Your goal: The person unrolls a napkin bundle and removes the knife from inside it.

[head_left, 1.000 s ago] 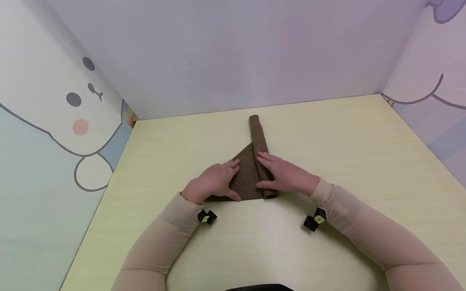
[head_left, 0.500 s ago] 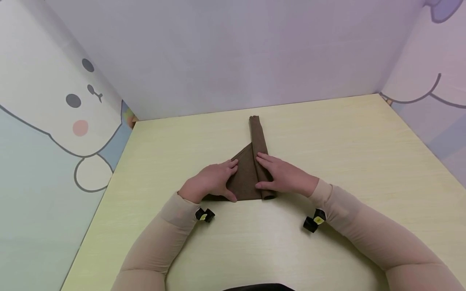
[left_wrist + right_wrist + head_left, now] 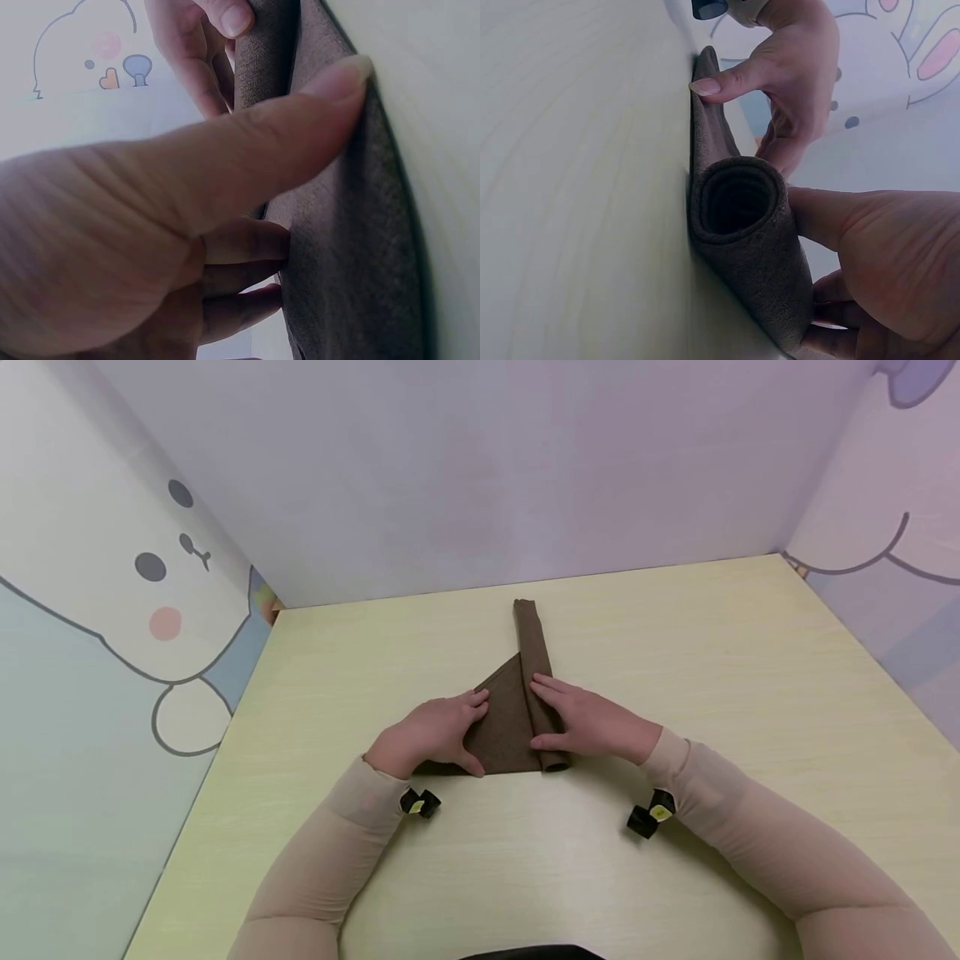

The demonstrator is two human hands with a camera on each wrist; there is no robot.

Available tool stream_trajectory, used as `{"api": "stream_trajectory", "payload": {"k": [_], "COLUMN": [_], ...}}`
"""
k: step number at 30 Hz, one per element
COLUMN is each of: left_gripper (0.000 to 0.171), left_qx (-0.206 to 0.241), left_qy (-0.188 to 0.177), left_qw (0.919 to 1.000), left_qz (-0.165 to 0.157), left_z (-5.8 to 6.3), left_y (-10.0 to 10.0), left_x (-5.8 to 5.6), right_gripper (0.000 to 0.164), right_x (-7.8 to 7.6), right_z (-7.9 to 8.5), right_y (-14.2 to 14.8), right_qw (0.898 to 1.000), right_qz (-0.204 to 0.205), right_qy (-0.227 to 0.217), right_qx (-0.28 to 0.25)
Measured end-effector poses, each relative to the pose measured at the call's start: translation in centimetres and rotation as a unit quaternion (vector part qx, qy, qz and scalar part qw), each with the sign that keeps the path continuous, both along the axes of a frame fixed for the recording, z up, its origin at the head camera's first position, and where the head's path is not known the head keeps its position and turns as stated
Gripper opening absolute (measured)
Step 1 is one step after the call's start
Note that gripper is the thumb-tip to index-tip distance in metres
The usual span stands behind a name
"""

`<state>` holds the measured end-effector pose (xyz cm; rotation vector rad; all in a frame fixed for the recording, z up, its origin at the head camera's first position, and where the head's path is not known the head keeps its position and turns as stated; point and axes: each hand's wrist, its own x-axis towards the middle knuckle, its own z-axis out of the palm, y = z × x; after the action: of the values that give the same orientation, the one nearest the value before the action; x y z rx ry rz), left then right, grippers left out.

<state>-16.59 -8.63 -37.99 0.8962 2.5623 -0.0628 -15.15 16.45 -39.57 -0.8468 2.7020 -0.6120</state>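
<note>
A brown cloth (image 3: 504,727) lies on the table, part flat and part rolled. Its rolled part (image 3: 531,639) is a long tube reaching toward the back wall; the spiral end (image 3: 739,199) faces the right wrist view. My left hand (image 3: 431,735) rests on the flat left part, thumb near the front edge and fingers farther back. In the left wrist view the thumb (image 3: 330,94) presses the cloth. My right hand (image 3: 596,718) lies over the tube from the right, thumb and fingertips spread along it. The left hand covers the cloth's left corner.
The pale wood-grain table (image 3: 555,868) extends around the cloth. A plain light wall (image 3: 480,485) stands behind it, with cartoon-printed panels (image 3: 165,610) at both sides. Small black cameras (image 3: 647,817) are strapped at both wrists.
My left hand has slid slightly to the left over the cloth. The right hand and the rolled tube stay almost in place.
</note>
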Motion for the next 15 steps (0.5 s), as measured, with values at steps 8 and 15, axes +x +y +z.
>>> {"api": "stream_trajectory", "payload": {"k": [8, 15], "left_gripper": [0.106, 0.108], "left_qx": [0.000, -0.004], "left_qy": [0.003, -0.005], "left_qw": [1.0000, 0.9999], "left_qz": [-0.001, 0.009], "left_z": [-0.06, 0.10], "left_y": [-0.10, -0.22], "left_x": [0.06, 0.07], "right_gripper": [0.089, 0.092], "right_x": [0.06, -0.01], "right_z": [0.23, 0.38], "right_y": [0.12, 0.36], "right_qw": [1.000, 1.000], "right_qz": [-0.002, -0.005], "right_qy": [-0.006, -0.008], "right_qx": [-0.006, 0.001]}}
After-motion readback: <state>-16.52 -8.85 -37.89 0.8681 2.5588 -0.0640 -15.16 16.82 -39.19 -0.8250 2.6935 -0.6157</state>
